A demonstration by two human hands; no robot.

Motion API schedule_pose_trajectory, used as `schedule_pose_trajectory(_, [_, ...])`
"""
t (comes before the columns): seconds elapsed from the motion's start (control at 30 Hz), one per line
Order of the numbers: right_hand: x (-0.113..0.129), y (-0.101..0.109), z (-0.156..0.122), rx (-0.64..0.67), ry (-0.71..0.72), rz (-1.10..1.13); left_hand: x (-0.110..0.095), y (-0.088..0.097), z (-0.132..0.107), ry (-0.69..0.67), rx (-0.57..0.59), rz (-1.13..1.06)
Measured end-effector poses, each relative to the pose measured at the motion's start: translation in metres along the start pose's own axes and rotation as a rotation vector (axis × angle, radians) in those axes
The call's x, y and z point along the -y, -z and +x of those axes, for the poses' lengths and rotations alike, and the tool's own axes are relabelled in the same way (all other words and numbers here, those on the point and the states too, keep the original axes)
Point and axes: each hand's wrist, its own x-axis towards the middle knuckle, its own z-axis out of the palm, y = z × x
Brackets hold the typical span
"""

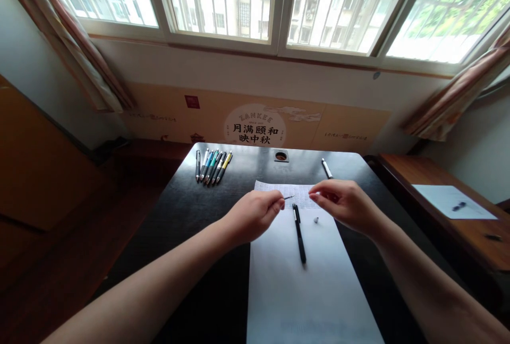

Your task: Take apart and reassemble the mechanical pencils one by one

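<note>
My left hand (pixel 258 214) is closed, thumb against fingers, on a thin dark pen refill (pixel 289 197) whose narrow end points right. Most of the refill is hidden inside the hand. Facing it, my right hand (pixel 345 203) has thumb and forefinger tips drawn together in a pinch; anything between them is too small to make out. Below and between both hands a black pen barrel (pixel 299 235) with a clip lies on the white paper (pixel 279 291). To its right rests a small silvery pen tip (pixel 316 220).
Several click pens (pixel 213 166) lie side by side at the black table's (pixel 167 232) back left. A white-and-black pen (pixel 326 169) lies beyond my right hand. A round socket (pixel 281 156) is set near the back edge. A side table (pixel 434 169) carries another sheet (pixel 446 200).
</note>
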Motion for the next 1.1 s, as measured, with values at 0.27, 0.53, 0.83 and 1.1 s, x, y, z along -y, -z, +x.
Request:
schedule_pose_trajectory(0.27, [-0.016,0.001,0.003,0.235,0.078,-0.218,0.005,-0.004,0.001,0.032,0.043,0.042])
schedule_pose_trajectory(0.53, [0.006,-0.024,-0.004,0.364,0.300,-0.256,0.010,0.000,0.003,0.106,-0.078,-0.004])
schedule_pose_trajectory(0.83, [0.028,-0.036,-0.007,0.341,0.417,-0.480,0.014,-0.004,0.004,0.105,-0.152,-0.174])
schedule_pose_trajectory(1.1, [0.025,-0.040,-0.008,0.209,0.440,-0.431,0.018,-0.008,0.007,0.154,-0.209,-0.301])
